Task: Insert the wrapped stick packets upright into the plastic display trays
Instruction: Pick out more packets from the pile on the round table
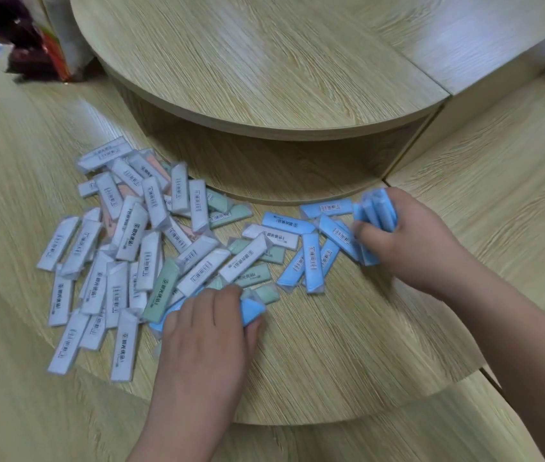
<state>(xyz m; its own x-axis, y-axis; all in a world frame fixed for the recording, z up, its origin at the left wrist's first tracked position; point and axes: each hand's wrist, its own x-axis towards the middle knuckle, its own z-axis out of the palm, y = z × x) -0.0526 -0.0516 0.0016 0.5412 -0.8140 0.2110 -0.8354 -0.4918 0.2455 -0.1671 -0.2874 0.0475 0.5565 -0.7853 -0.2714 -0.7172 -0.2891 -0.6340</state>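
Head view: right hand [407, 243] fingers [369, 233] curled round blue packet bundle [376, 208]; left hand [204, 331] grips loose blue packets [252, 310] on tabletop [331, 355] beside mixed pile [124, 248].

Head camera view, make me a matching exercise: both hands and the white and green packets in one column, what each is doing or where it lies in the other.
1 left hand
2 right hand
3 white packets
4 green packets

a heaped on the left
b holds a blue bundle
c lie in the middle
d grips a blue packet by the heap's near edge

Pairs: 1-d, 2-b, 3-a, 4-c
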